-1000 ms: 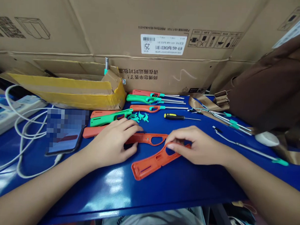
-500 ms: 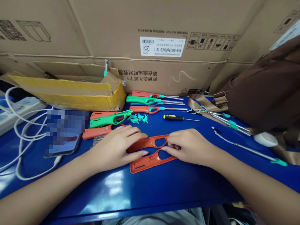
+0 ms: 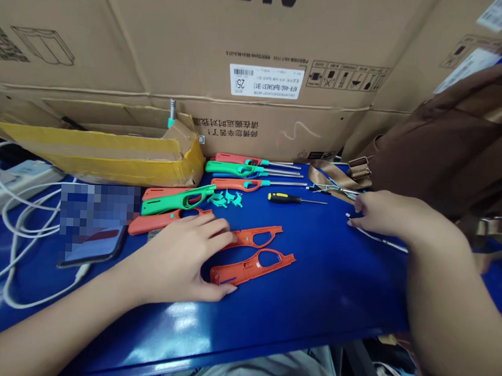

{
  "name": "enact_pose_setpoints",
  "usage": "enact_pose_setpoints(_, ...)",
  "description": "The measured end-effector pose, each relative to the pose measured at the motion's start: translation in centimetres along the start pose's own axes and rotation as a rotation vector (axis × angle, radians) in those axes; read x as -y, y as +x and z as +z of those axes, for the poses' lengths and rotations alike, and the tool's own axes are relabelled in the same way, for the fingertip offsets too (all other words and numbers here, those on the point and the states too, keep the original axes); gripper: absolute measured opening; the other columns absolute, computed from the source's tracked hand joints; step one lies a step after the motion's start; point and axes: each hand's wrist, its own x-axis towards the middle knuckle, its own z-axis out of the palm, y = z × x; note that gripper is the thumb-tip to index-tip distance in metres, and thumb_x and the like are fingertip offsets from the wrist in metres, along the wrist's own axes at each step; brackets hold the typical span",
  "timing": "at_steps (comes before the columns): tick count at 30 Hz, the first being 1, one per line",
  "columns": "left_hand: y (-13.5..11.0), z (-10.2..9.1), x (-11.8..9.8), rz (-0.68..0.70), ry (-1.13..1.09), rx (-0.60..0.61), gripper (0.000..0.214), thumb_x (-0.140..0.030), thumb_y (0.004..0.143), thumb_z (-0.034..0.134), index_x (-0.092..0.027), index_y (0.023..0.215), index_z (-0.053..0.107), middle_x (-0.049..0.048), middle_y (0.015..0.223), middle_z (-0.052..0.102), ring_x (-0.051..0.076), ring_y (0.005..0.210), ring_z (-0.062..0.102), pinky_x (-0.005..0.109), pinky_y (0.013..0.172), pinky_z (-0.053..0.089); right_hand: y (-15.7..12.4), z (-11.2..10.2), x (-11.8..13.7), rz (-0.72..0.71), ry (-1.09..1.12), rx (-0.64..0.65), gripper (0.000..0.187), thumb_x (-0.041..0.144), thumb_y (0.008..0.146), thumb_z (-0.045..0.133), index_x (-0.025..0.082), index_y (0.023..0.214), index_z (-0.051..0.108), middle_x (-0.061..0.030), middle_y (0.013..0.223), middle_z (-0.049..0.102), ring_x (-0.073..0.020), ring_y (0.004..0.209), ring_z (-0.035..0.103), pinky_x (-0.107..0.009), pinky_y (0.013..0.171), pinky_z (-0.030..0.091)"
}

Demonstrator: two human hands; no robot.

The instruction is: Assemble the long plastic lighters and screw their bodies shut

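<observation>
Two orange lighter casing halves lie in front of me, the farther casing half [image 3: 255,237] and the nearer casing half [image 3: 251,268]. My left hand [image 3: 185,257] spans their left ends, thumb and fingers apart. Its fingertips rest at the farther half and its thumb is by the near edge of the other. To the right, my right hand [image 3: 395,216] reaches over the metal lighter tubes with wires. Thumb and forefinger stand apart around the tube ends [image 3: 348,193]; its other fingers are partly hidden. A single tube with a wire [image 3: 392,245] lies beneath this hand.
Assembled lighters [image 3: 238,184] and green triggers [image 3: 229,198] lie farther back, near a screwdriver [image 3: 287,199]. More casings [image 3: 171,203] sit left of them. A phone [image 3: 103,231], white cables [image 3: 16,227], a yellow-taped box [image 3: 111,157] and a brown bag [image 3: 444,141] surround the work area.
My right hand has left the orange casing halves and moved right to the metal tubes. My left hand has spread its thumb toward the near half. The view has shifted slightly.
</observation>
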Motion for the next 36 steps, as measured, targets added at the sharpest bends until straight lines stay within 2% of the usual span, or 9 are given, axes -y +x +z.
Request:
enact_pose_setpoints(3, 0.0, 0.0, 0.0, -0.017, -0.008, 0.009, 0.052, -0.056, 0.081, 0.072, -0.024, 0.121, 0.068, 0.0072, 0.111, 0.068, 0.030, 0.100, 0.064, 0.044, 0.085, 0.053, -0.6, -0.7, 1.1, -0.034, 0.008, 0.059, 0.009, 0.030, 0.079, 0.070, 0.022, 0.075, 0.072, -0.0127, 0.078, 0.074, -0.0254, 0.059, 0.064, -0.033, 0.050, 0.038)
enact_pose_setpoints(6, 0.1, 0.2, 0.0, -0.014, 0.010, 0.003, 0.054, -0.056, 0.083, 0.070, -0.024, 0.126, 0.066, 0.0079, 0.116, 0.068, 0.031, 0.104, 0.064, 0.045, 0.086, 0.053, -1.1, -0.9, 2.7, -0.169, 0.043, 0.048, 0.016, 0.022, 0.084, 0.063, 0.021, 0.069, 0.068, -0.0104, 0.075, 0.073, -0.0228, 0.058, 0.062, -0.032, 0.051, 0.036)
enact_pose_setpoints(13, -0.1, 0.8, 0.5, -0.008, 0.069, -0.038, 0.060, -0.060, 0.083, 0.067, -0.025, 0.132, 0.064, 0.0091, 0.126, 0.068, 0.036, 0.114, 0.063, 0.049, 0.087, 0.054, -2.1, 0.4, 7.5, -0.553, 0.129, -0.134, 0.013, 0.023, 0.099, 0.053, 0.022, 0.096, 0.066, -0.0074, 0.109, 0.073, -0.0229, 0.095, 0.067, -0.031, 0.070, 0.039)
enact_pose_setpoints(17, 0.0, 0.9, 0.6, 0.007, 0.071, -0.061, 0.061, -0.060, 0.082, 0.067, -0.023, 0.131, 0.065, 0.0100, 0.126, 0.069, 0.037, 0.112, 0.064, 0.052, 0.090, 0.053, -2.9, 0.7, 9.4, -0.739, 0.175, -0.266, 0.014, 0.025, 0.103, 0.051, 0.020, 0.105, 0.064, -0.0085, 0.108, 0.071, -0.0230, 0.095, 0.067, -0.031, 0.070, 0.040)
enact_pose_setpoints(23, 0.2, 0.8, 0.0, 0.055, -0.013, -0.109, 0.056, -0.043, 0.079, 0.070, -0.024, 0.130, 0.064, 0.0077, 0.126, 0.070, 0.032, 0.111, 0.064, 0.048, 0.092, 0.052, -3.0, 0.1, 6.0, -0.659, 0.281, -0.133, 0.029, 0.042, 0.087, 0.075, 0.022, 0.105, 0.064, -0.0056, 0.106, 0.068, -0.0224, 0.089, 0.063, -0.031, 0.071, 0.043)
enact_pose_setpoints(25, 0.1, 0.8, -0.1, 0.077, -0.057, -0.118, 0.050, -0.043, 0.080, 0.070, -0.023, 0.125, 0.066, 0.0074, 0.121, 0.072, 0.031, 0.107, 0.064, 0.047, 0.092, 0.051, -2.7, 0.3, 4.5, -0.592, 0.260, -0.008, 0.024, 0.038, 0.083, 0.077, 0.023, 0.096, 0.064, -0.0046, 0.099, 0.068, -0.0214, 0.081, 0.061, -0.031, 0.068, 0.042)
enact_pose_setpoints(28, 0.1, 1.0, -0.2, 0.102, -0.093, -0.113, 0.037, -0.043, 0.083, 0.069, -0.023, 0.114, 0.069, 0.0069, 0.111, 0.072, 0.028, 0.098, 0.064, 0.046, 0.090, 0.050, -2.3, 0.6, 3.5, -0.595, 0.283, 0.066, 0.004, 0.023, 0.086, 0.067, 0.023, 0.084, 0.063, -0.0033, 0.090, 0.068, -0.0192, 0.076, 0.059, -0.030, 0.066, 0.041)
enact_pose_setpoints(31, 0.2, 1.1, -0.3, 0.107, -0.105, -0.101, 0.023, -0.040, 0.085, 0.068, -0.023, 0.099, 0.070, 0.0056, 0.098, 0.071, 0.026, 0.091, 0.062, 0.047, 0.092, 0.049, -2.5, 0.5, 3.7, -0.642, 0.282, 0.069, 0.011, 0.017, 0.088, 0.058, 0.023, 0.080, 0.059, -0.0024, 0.087, 0.067, -0.0187, 0.075, 0.058, -0.031, 0.067, 0.042)
enact_pose_setpoints(36, 0.3, 0.9, -0.1, 0.097, -0.108, -0.074, 0.017, -0.038, 0.085, 0.067, -0.022, 0.090, 0.070, 0.0050, 0.085, 0.067, 0.024, 0.083, 0.059, 0.044, 0.088, 0.048, -3.5, -0.5, 4.6, -0.747, 0.371, -0.034, 0.009, 0.026, 0.096, 0.054, 0.023, 0.090, 0.060, -0.0050, 0.093, 0.068, -0.0205, 0.081, 0.059, -0.033, 0.073, 0.045)
